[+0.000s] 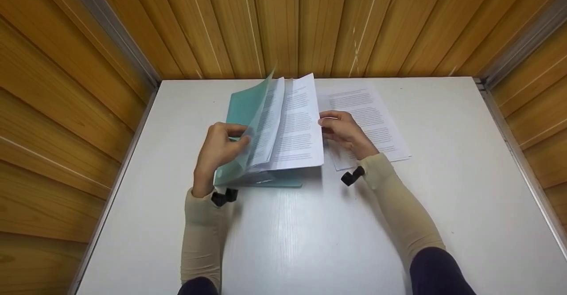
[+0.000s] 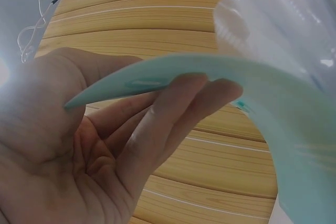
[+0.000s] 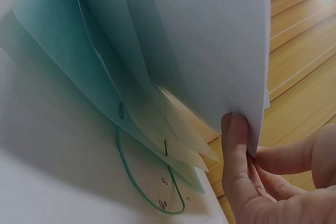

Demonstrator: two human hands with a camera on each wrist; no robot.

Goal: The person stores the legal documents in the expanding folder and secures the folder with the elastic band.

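Note:
A teal plastic document folder (image 1: 248, 101) stands spread on the table, slightly left of centre. My left hand (image 1: 219, 146) pinches its translucent front cover between thumb and fingers; in the left wrist view the cover (image 2: 210, 66) bows in that grip. Printed paper sheets (image 1: 299, 129) jut from the folder to the right, and my right hand (image 1: 342, 129) pinches their outer edge. Seen by the right wrist camera, the sheets' blank side (image 3: 205, 35) is upright, thumb and fingers at the lower corner. How far they reach inside the folder is hidden.
More printed sheets (image 1: 376, 126) lie flat on the white table (image 1: 283, 237), behind and beside my right hand. A teal elastic cord (image 3: 126, 166) loops from the folder's back. Wood-look panels (image 1: 319, 25) border the table's back and sides.

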